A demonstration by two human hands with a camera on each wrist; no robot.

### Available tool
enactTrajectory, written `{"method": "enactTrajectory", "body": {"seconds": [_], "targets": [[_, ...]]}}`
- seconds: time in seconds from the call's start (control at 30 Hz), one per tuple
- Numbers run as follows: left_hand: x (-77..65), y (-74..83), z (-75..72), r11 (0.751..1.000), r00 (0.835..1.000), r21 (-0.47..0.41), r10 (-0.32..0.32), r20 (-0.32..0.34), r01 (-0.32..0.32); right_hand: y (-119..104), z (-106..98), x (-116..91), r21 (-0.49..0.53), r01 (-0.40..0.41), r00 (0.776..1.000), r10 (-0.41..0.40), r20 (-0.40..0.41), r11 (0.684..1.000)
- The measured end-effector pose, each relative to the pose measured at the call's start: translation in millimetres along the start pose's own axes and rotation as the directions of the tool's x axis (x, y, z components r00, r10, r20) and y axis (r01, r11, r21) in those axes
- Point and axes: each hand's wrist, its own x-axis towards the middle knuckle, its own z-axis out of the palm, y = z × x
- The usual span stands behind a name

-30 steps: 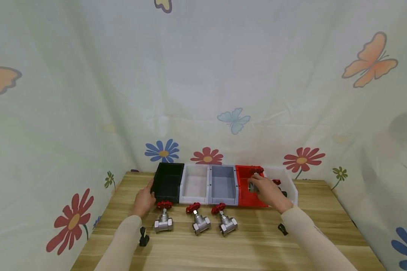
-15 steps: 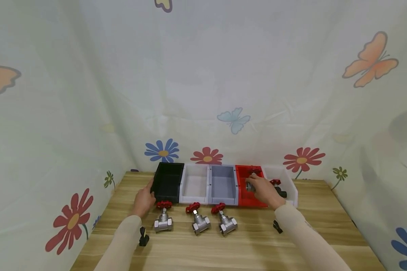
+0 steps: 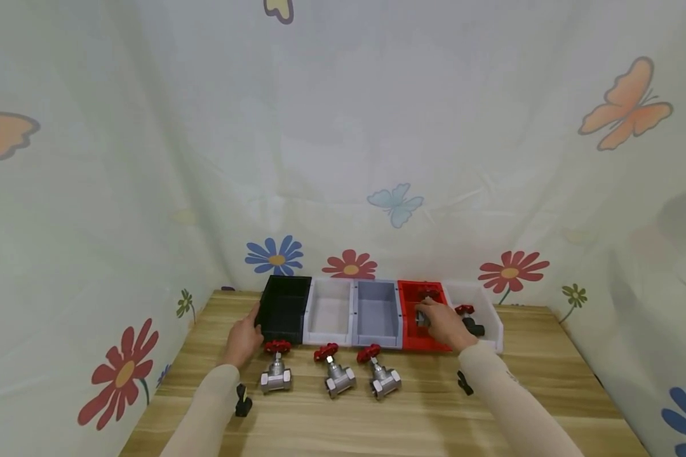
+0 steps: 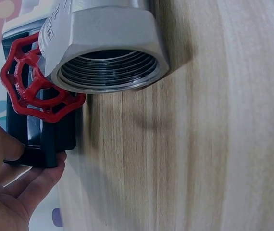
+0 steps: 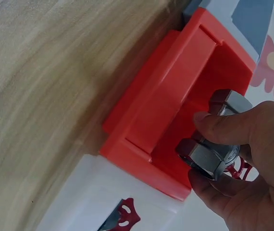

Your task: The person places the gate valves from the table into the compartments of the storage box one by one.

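Note:
In the head view my left hand [image 3: 243,339] grips the left wall of a black bin [image 3: 286,333]. The left wrist view shows the thumb over the rim of this black bin [image 4: 45,156] and the fingers against its outside. My right hand [image 3: 447,325] is over a red bin [image 3: 423,343]. As the right wrist view shows, that hand [image 5: 267,154] pinches a steel gate valve [image 5: 211,151] by its body, within the red bin [image 5: 163,101]. The palm and fingers partly hide its red handwheel [image 5: 238,169].
Three more valves [image 3: 276,374], [image 3: 338,376], [image 3: 383,377] lie in front of the bins. White [image 3: 328,336] and grey [image 3: 376,339] bins stand between black and red. A white bin [image 3: 494,327] at right holds a red-wheeled dark valve [image 3: 473,325]. A flowered curtain [image 3: 343,158] hangs behind.
My right hand has shifted slightly left and lower into the red bin with the valve, uncovering more of the dark valve at right. The left hand has stayed on the black bin.

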Motion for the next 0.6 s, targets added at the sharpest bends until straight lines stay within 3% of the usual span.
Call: {"method": "enactTrajectory", "body": {"seconds": [0.37, 0.6], "targets": [[-0.9, 1.5, -2.2, 1.0, 1.0, -0.001, -0.005, -0.008, 0.005, 0, 14, 11, -0.008, 0.035, 0.999, -0.035, 0.0, 0.999], [-1.6, 2.3, -1.2, 1.0, 1.0, 0.0, -0.009, -0.006, 0.009, -1, 16, 18, 0.02, -0.03, 0.998, 0.029, 0.064, 0.999]]}}
